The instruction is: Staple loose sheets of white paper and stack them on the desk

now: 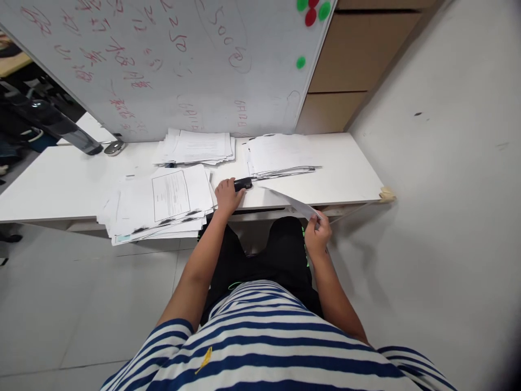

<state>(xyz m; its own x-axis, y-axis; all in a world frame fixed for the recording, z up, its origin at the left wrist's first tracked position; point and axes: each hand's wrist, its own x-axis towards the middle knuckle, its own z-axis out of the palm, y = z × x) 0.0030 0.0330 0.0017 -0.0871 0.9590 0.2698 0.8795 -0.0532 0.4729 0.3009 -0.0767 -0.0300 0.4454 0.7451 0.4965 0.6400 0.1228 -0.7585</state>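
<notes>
Head: sheet in right grip

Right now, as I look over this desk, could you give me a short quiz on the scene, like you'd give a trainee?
1. Which hand holds a sheet of paper?
2. True or false: the left hand rests flat against the whiteboard.
3. How many piles of paper lie on the desk? A: one; B: three; C: six.

Key:
1. The right hand.
2. False: it holds a small black object at the desk.
3. B.
</notes>
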